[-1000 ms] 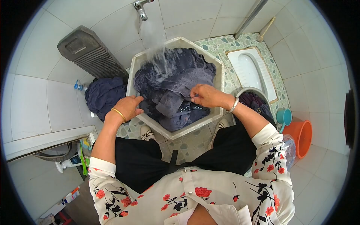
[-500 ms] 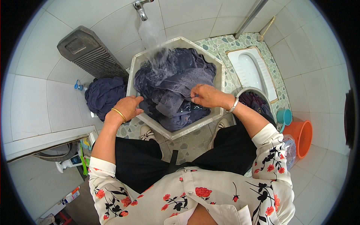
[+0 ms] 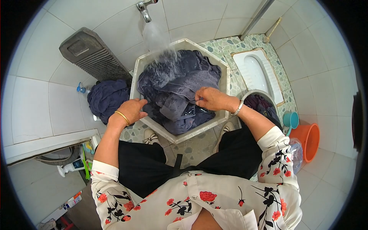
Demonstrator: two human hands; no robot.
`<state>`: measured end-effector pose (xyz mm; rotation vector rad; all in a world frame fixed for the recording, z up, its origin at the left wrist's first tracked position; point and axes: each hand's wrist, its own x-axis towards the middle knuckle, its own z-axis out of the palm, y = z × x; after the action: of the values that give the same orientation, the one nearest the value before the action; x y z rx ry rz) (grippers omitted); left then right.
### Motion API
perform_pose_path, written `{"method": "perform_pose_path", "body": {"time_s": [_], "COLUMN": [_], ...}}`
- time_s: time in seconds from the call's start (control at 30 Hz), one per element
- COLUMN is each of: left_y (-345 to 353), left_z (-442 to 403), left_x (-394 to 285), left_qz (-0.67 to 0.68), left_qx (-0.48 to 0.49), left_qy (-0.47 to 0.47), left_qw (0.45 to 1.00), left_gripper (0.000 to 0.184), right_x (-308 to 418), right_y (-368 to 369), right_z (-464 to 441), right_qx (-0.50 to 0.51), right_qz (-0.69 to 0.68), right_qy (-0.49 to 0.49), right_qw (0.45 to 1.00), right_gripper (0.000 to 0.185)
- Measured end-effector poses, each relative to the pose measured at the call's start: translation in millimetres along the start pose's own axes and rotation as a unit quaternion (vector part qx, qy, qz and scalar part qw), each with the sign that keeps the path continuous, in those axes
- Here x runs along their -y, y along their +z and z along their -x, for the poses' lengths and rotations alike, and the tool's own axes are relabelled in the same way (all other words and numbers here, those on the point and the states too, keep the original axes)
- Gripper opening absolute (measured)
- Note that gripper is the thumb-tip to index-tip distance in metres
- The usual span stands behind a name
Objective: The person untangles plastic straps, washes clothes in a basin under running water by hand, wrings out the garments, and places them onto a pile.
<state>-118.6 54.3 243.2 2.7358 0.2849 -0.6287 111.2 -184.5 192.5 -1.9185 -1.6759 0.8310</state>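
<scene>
Hands (image 3: 131,111) at basin (image 3: 226,78) — tap (image 3: 146,13) wetting clothes (image 3: 184,88)

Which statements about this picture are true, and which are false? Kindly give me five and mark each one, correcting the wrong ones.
1. Water runs from the tap onto the dark clothes in the basin. True.
2. The washboard lies flat inside the basin. False: the washboard stands outside it, on the left side of the view.
3. The right hand is over the clothes. True.
4. The left hand is on the tap. False: the left hand is near the basin's left rim.
5. The bucket at the right is green. False: the bucket is orange.
</scene>
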Motion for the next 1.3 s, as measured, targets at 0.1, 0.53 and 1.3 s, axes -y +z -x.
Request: {"method": "perform_pose_path", "body": {"time_s": [0.1, 0.53, 1.3], "left_y": [-0.5, -4.2, -1.8], "left_z": [0.0, -0.2, -0.2], "left_x": [-0.4, -3.3, 1.1], "left_qz": [0.0, -0.004, -0.003], "left_qx": [0.002, 0.006, 0.0], "left_qy": [-0.001, -0.007, -0.005], "left_qw": [1.0, 1.0, 1.0], "left_gripper": [0.046, 0.046, 0.046], "right_x": [-1.4, 0.6, -2.6], "right_y": [0.7, -0.2, 1.3], "right_z": [-0.2, -0.1, -2.6], "right_qx": [-0.001, 0.014, 0.017], "right_qz": [0.0, 0.011, 0.024], "right_qy": [-0.01, -0.005, 0.012], "right_qw": [1.0, 1.0, 0.999], "right_gripper": [0.018, 0.018, 0.018]}}
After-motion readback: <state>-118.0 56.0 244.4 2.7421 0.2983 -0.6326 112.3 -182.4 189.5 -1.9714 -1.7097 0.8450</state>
